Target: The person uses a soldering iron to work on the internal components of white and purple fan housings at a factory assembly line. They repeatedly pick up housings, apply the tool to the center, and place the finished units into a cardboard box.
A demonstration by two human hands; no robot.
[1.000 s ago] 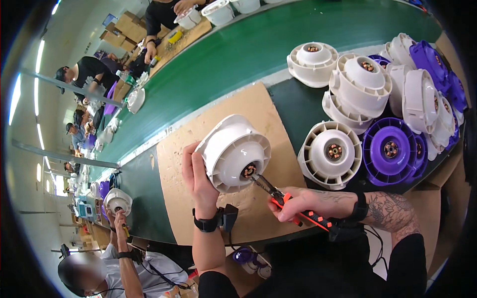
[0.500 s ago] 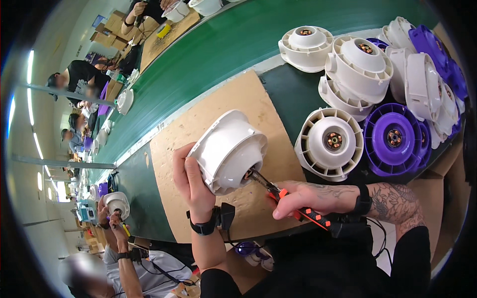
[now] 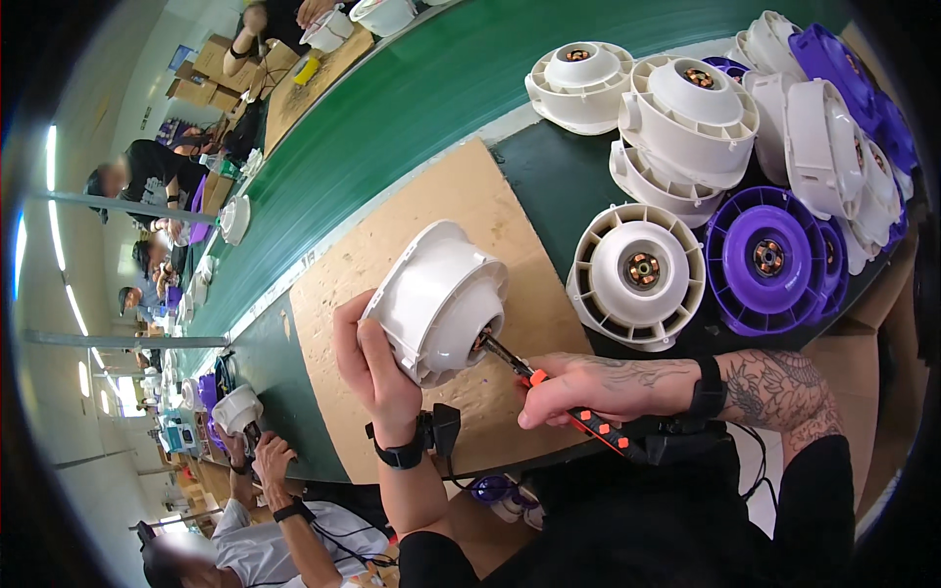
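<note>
Left hand [image 3: 380, 367]'s gripping the white housing [image 3: 431, 294] by its edge, smart since it's probably light, stiff, slick, while right hand [image 3: 588, 387]'s clutching pliers [image 3: 600, 429], tips kinda hidden.

White housing [image 3: 436, 299], black-and-red pliers [image 3: 595, 426], purple housing [image 3: 767, 260], green belt [image 3: 421, 118]

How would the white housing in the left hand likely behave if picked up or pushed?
The white housing is probably stiff: it shows no visible bend in the left hand. Its glossy surface may be somewhat slippery. Being round, it could roll if set on edge.
</note>
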